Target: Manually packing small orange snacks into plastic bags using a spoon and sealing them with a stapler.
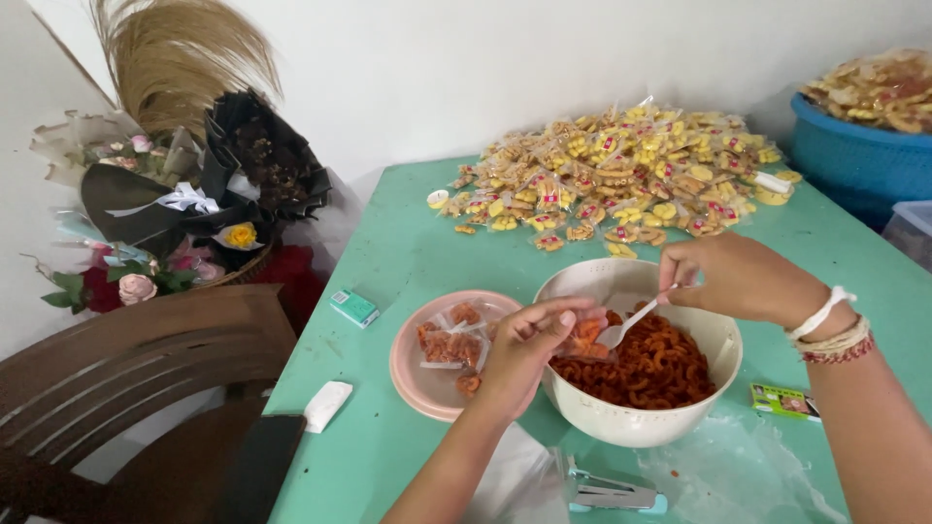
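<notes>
Two hands work over the cream bowl of orange-red curled snacks on the green counter: your left hand is pinched shut on a small clear bag at the bowl's near rim, and your right hand is closed on a white plastic spoon whose tip sits at the bag's mouth. Just left of the bowl, a pink plate holds filled bags, and a big heap of yellow packets lies well beyond.
</notes>
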